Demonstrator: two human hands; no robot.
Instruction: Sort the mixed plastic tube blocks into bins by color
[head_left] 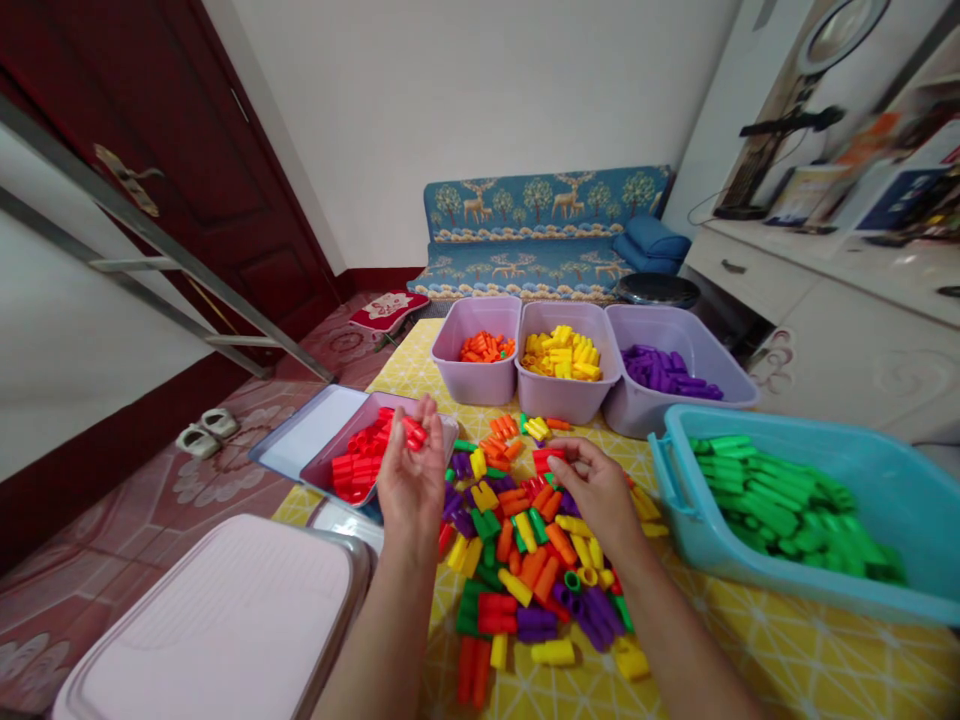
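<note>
My left hand (414,480) is turned palm up beside the bin of red pieces, with red plastic tube pieces (412,432) held at its fingers. Over the mixed pile, my right hand (596,485) pinches another red tube piece (547,459) between thumb and fingertips. The pile (529,540) beneath both hands mixes red, orange, yellow, green and purple tube pieces, some joined side by side. A pinkish bin (319,470) to the left of my left hand contains red pieces (358,470). My left hand partly covers its right side.
Lilac bins with orange (476,380), yellow (559,397) and purple pieces (626,415) line the far table edge. A turquoise bin (780,570) of green pieces stands right. A pale lid (225,620) lies front left. Beyond are a blue sofa (525,255) and a metal ladder (180,250).
</note>
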